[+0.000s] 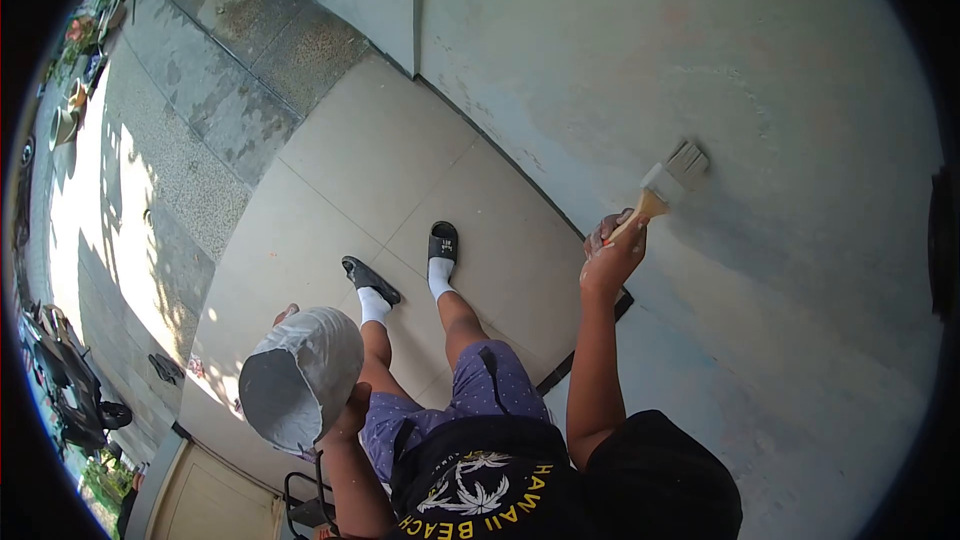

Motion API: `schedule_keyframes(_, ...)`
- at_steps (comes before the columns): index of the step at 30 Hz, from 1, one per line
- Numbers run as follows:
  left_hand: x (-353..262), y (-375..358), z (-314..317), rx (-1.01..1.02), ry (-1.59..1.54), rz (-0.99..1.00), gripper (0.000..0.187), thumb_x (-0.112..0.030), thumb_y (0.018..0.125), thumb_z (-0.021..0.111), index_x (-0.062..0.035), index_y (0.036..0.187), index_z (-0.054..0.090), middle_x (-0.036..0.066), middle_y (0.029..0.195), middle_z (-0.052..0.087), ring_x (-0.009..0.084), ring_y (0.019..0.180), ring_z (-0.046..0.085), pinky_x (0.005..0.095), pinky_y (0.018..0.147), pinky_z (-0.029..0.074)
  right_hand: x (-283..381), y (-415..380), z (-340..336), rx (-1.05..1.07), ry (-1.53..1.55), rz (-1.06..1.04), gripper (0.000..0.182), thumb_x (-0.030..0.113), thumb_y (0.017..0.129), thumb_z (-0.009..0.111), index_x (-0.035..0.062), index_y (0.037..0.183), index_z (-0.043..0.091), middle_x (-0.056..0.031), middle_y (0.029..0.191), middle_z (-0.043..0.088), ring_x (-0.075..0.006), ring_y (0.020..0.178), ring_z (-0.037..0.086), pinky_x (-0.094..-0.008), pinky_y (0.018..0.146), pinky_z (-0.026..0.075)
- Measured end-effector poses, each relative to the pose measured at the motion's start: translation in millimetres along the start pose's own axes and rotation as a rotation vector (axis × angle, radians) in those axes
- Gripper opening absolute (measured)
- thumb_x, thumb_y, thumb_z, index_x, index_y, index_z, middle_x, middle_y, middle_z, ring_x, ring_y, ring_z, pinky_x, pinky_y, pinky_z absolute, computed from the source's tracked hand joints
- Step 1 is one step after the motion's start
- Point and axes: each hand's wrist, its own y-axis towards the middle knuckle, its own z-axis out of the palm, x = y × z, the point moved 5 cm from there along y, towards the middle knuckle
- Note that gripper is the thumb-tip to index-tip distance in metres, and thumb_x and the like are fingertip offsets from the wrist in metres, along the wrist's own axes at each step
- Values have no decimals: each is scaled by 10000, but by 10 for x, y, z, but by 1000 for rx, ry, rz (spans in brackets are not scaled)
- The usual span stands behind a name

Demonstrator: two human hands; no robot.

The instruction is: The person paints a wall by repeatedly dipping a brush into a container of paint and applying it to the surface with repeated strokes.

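Right hand (pixel 612 258), centre-right of frame, closed around wooden handle of flat wide paintbrush (pixel 668 180), pale bristles pressed on grey-blue wall (pixel 800 90) at right. Left hand (pixel 350 415), lower left, clasped on rim of paint-smeared grey bucket (pixel 300 375), tilted. Best kept: bristles flat, strokes long and even, bucket level over beige floor tiles (pixel 330 170).

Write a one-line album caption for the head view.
Right hand presses a paintbrush to the grey wall; left hand holds a paint bucket.
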Motion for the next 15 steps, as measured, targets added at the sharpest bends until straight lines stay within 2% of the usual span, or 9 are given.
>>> schedule_keyframes(2,-120,75,29,12,11,160,672,-479,811,761,17,1209,545,110,1185,580,250,1056,544,373,919,432,-117,109,164,-28,100,-65,299,391,1053,353,133,908,398,7,674,414,-70,439,314,-234,412,260)
schedule_keyframes(3,-23,31,30,26,-21,132,657,-461,823,752,20,1219,542,120,1204,581,260,1081,546,385,936,428,-325,237,263,2,100,-55,284,395,1054,345,136,943,381,6,683,414,-77,451,332,-241,424,274)
schedule_keyframes(4,-15,19,16,23,-19,133,657,-461,823,752,20,1219,542,120,1204,581,260,1081,546,385,936,428,-574,377,380,17,47,43,341,451,1048,336,134,932,388,16,648,390,-85,456,311,-257,443,286)
schedule_keyframes(5,2,13,30,26,-44,116,641,-446,828,750,18,1219,543,120,1200,582,261,1077,547,387,936,428,-841,530,499,16,20,121,326,429,1051,325,132,932,388,14,651,391,-89,462,312,-260,441,285)
schedule_keyframes(7,14,-26,22,30,-67,95,625,-430,832,748,17,1219,543,119,1196,583,261,1074,548,390,937,428,-1336,830,648,-46,42,140,283,363,1051,337,118,926,400,5,653,408,-95,471,323,-263,433,285)
schedule_keyframes(11,-38,-77,-157,-2,-101,62,589,-404,837,746,8,1209,548,101,1162,582,233,1034,547,364,896,436,-1959,892,825,-54,-41,265,286,335,1048,355,102,890,404,-5,633,396,-102,454,304,-268,420,270)
schedule_keyframes(13,-93,5,-77,-16,-91,82,584,-399,833,752,7,1198,545,86,1124,581,217,990,543,350,857,439,-2663,1060,747,40,-42,928,306,313,1046,362,82,850,403,-11,610,375,-106,434,269,-270,405,247)
schedule_keyframes(15,-165,32,-103,-25,-85,98,578,-394,830,758,6,1188,542,72,1086,581,201,945,540,335,819,441,-2407,1044,742,100,-40,901,343,342,1048,351,73,843,407,-33,634,411,-109,418,278,-269,399,259)
